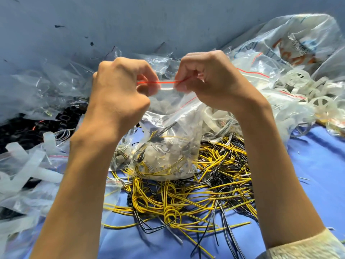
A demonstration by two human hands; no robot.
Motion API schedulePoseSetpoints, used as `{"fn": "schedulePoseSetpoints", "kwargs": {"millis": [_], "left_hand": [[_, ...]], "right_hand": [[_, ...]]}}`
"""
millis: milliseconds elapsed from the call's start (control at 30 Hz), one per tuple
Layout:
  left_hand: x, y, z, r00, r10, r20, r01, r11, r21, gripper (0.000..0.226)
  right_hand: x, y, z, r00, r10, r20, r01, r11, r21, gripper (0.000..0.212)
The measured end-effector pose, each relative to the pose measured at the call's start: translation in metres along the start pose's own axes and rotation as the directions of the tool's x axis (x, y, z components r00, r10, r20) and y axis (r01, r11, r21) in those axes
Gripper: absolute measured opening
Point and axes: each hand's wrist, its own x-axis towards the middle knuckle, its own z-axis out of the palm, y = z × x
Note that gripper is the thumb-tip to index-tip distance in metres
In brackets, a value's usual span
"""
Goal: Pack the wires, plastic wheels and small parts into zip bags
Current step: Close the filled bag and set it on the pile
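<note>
I hold a clear zip bag (pixel 168 139) up in the middle of the view. Its red zip strip runs level between my hands. My left hand (pixel 119 86) pinches the strip's left end, and my right hand (pixel 211 79) pinches the right end. The bag hangs below, filled with yellow and black wires and small pale parts. Under it lies a loose heap of yellow and black wires (pixel 196 195) on the blue cloth (pixel 317 165). Translucent plastic wheels (pixel 306 90) are piled at the right.
Several filled zip bags (pixel 46 86) lie along the back left against the blue wall. Black parts (pixel 28 128) and white plastic strips (pixel 28 165) lie at the left. A large printed plastic sack (pixel 291 40) sits at the back right.
</note>
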Motion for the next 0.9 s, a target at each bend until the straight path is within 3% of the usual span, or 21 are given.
{"fn": "schedulePoseSetpoints", "kwargs": {"millis": [200, 367, 600, 667, 800, 900], "left_hand": [[-0.002, -0.003, 0.004, 0.995, -0.086, -0.046, 0.086, 0.996, -0.003, 0.032], [0.002, -0.013, 0.004, 0.990, -0.137, 0.031, 0.136, 0.989, 0.055, 0.028], [-0.002, -0.012, 0.006, 0.980, -0.193, 0.055, 0.184, 0.973, 0.143, 0.034], [-0.002, -0.010, 0.004, 0.980, -0.190, 0.054, 0.181, 0.974, 0.139, 0.034], [-0.002, -0.009, 0.003, 0.986, -0.165, -0.006, 0.163, 0.974, 0.160, 0.025], [0.000, -0.014, 0.004, 0.985, -0.161, -0.063, 0.168, 0.980, 0.108, 0.018]], "right_hand": [[-0.001, 0.014, -0.005, 0.996, 0.077, 0.041, -0.079, 0.996, 0.044, 0.011], [-0.005, 0.031, -0.015, 0.997, 0.080, -0.021, -0.081, 0.995, -0.057, 0.010], [-0.005, 0.032, -0.008, 0.989, 0.115, -0.096, -0.111, 0.993, 0.044, 0.029], [-0.005, 0.031, -0.012, 0.984, 0.081, -0.157, -0.068, 0.994, 0.081, 0.025], [-0.008, 0.036, -0.019, 0.977, 0.083, -0.197, -0.078, 0.996, 0.036, 0.013], [-0.010, 0.042, -0.019, 0.972, 0.133, -0.193, -0.132, 0.991, 0.021, 0.017]]}}
